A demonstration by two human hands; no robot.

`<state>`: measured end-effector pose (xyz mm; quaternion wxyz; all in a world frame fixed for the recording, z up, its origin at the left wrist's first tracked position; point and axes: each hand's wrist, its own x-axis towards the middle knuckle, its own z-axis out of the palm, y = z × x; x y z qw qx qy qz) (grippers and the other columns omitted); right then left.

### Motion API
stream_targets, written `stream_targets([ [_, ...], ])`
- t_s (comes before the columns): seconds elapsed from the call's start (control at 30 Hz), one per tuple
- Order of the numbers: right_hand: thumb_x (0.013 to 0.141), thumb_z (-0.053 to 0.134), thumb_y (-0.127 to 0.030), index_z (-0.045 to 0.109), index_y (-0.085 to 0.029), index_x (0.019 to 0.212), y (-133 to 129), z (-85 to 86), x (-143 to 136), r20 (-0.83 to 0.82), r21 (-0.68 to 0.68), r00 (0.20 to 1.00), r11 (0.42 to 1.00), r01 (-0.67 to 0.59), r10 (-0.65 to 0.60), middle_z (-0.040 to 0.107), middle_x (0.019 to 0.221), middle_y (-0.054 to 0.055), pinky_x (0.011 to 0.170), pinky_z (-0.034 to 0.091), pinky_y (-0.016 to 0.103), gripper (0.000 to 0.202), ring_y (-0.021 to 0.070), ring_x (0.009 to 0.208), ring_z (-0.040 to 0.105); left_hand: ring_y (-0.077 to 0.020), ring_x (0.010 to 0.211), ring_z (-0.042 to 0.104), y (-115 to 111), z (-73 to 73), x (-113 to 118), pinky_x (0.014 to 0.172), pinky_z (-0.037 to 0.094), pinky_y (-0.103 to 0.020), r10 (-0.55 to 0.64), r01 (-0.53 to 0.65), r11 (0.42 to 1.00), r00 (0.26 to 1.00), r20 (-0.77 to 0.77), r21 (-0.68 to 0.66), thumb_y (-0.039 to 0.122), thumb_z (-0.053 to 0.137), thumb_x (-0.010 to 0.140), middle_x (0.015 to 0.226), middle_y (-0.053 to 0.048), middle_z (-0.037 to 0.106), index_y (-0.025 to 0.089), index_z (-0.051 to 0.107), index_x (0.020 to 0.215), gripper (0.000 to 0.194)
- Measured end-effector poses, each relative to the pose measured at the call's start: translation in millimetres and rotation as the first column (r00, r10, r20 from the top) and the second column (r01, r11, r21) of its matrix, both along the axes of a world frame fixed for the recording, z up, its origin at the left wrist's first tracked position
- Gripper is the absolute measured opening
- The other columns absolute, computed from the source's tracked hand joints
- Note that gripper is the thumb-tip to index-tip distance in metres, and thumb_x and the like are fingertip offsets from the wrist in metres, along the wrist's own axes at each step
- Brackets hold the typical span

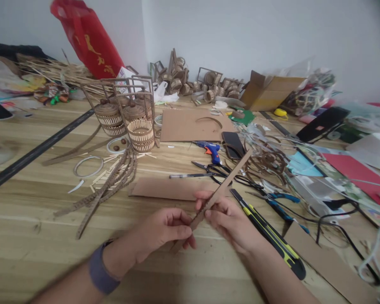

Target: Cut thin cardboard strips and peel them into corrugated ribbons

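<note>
My left hand (167, 230) pinches the lower part of a narrow brown cardboard strip (229, 178) between thumb and fingers. Further up the same strip, my right hand (229, 217) grips it, with the thumb on its near side. The strip slants up to the right above the table, and its edge looks notched between the two hands. Just beyond the hands lies a flat cardboard piece (167, 188). To the right of my right hand rests a yellow and black utility knife (269, 236). Scissors (205, 168), a pen (190, 175) and a blue glue gun (211, 151) lie farther back.
Small slatted baskets (141, 135) stand at back left, near curled cardboard strips (114, 177) and a tape ring (88, 166). A phone (233, 145), blue-handled pliers (277, 207), tangled strips (269, 156) and cables crowd the right. A cardboard box (267, 90) stands behind.
</note>
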<state>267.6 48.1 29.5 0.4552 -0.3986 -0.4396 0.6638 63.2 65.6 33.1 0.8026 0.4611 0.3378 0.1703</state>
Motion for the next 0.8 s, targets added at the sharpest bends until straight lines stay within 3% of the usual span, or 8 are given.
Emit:
stream_targets([
  [0.27,0.074,0.078,-0.030,0.069,-0.028,0.117,0,-1.2,1,-0.019,0.004,0.999,0.999,0.042,-0.042,0.067,0.097,0.003,0.069,0.049,0.027,0.044,0.0143,0.080,0.058,-0.0131,0.066,0.054,2,-0.6,-1,0.066,0.041,-0.027,-0.136,0.136,0.991,0.990,0.031,0.013,0.062,0.080,0.064,0.076,-0.005,0.069,0.012,0.067,0.085,0.055],
  [0.37,0.073,0.080,-0.037,0.069,-0.028,0.116,2,2.9,-3,0.045,0.008,0.996,0.997,0.075,-0.076,0.069,0.098,0.004,0.072,0.051,0.028,0.045,0.0154,0.082,0.061,-0.0133,0.065,0.055,3,-2.4,-1,0.068,0.043,-0.028,-0.077,0.077,0.997,0.996,0.042,0.002,0.061,0.083,0.061,0.074,-0.003,0.067,0.013,0.065,0.085,0.056],
  [0.47,0.070,0.081,-0.046,0.068,-0.026,0.112,6,2.8,-7,0.152,0.051,0.971,0.982,0.180,-0.186,0.071,0.101,0.006,0.071,0.053,0.028,0.048,0.0153,0.079,0.064,-0.0137,0.069,0.056,4,-3.0,0,0.069,0.043,-0.028,0.047,-0.049,0.998,0.997,0.066,0.029,0.058,0.084,0.062,0.074,-0.004,0.066,0.012,0.066,0.085,0.054],
  [0.53,0.070,0.078,-0.056,0.069,-0.022,0.104,6,-0.9,-7,0.221,0.046,0.943,0.969,0.244,-0.249,0.070,0.081,0.003,0.049,0.046,0.023,0.050,0.0102,0.054,0.056,-0.0136,0.069,0.057,6,-3.4,0,0.068,0.043,-0.028,0.127,-0.133,0.990,0.986,0.107,0.046,0.056,0.084,0.063,0.076,-0.004,0.065,0.012,0.066,0.087,0.053],
  [0.63,0.078,0.059,-0.073,0.065,-0.019,0.077,1,-7.0,-4,0.368,0.040,0.895,0.966,0.255,-0.251,0.046,0.041,-0.006,0.032,0.020,0.020,0.054,0.0058,0.031,0.029,-0.0121,0.066,0.056,7,-5.2,1,0.065,0.043,-0.027,0.197,-0.208,0.976,0.969,0.152,0.061,0.054,0.084,0.065,0.074,-0.002,0.063,0.012,0.066,0.084,0.050],
  [0.7,0.086,0.047,-0.073,0.056,-0.020,0.058,-3,-7.5,-3,0.484,0.128,0.843,0.972,0.197,-0.235,0.035,0.034,-0.006,0.034,0.021,0.021,0.061,0.0070,0.030,0.029,-0.0114,0.064,0.056,6,-6.4,1,0.064,0.044,-0.026,0.208,-0.219,0.974,0.966,0.157,0.056,0.054,0.084,0.066,0.071,-0.001,0.062,0.012,0.065,0.082,0.049],
  [0.8,0.094,0.045,-0.057,0.050,-0.021,0.051,-6,-3.0,-6,0.602,0.386,0.734,0.919,0.075,-0.313,0.047,0.040,-0.001,0.042,0.037,0.024,0.057,0.0111,0.039,0.046,-0.0109,0.062,0.057,6,-7.6,1,0.063,0.044,-0.025,0.215,-0.225,0.974,0.962,0.170,0.038,0.052,0.085,0.065,0.071,0.000,0.062,0.012,0.064,0.082,0.048],
])
